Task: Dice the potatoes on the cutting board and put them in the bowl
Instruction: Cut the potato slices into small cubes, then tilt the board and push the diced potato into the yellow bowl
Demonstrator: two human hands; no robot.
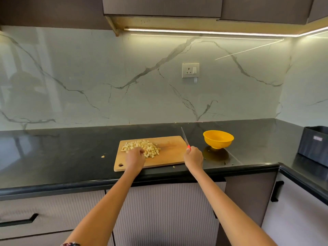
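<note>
A heap of pale yellow diced potato point(142, 147) lies on the left half of a wooden cutting board point(170, 153) on the black counter. My left hand point(135, 159) sits at the heap's near edge, fingers curled into the pieces. My right hand point(193, 158) grips a knife point(185, 137) by its red handle at the board's right end, the blade raised and pointing away from me. A yellow bowl point(218, 139) stands on the counter just right of the board; no potato shows inside it.
Stray potato bits lie on the counter left of the board point(103, 156) and at its front edge point(174, 167). A dark box point(314, 145) sits at the far right on the corner counter. A wall socket point(190, 70) is on the marble backsplash.
</note>
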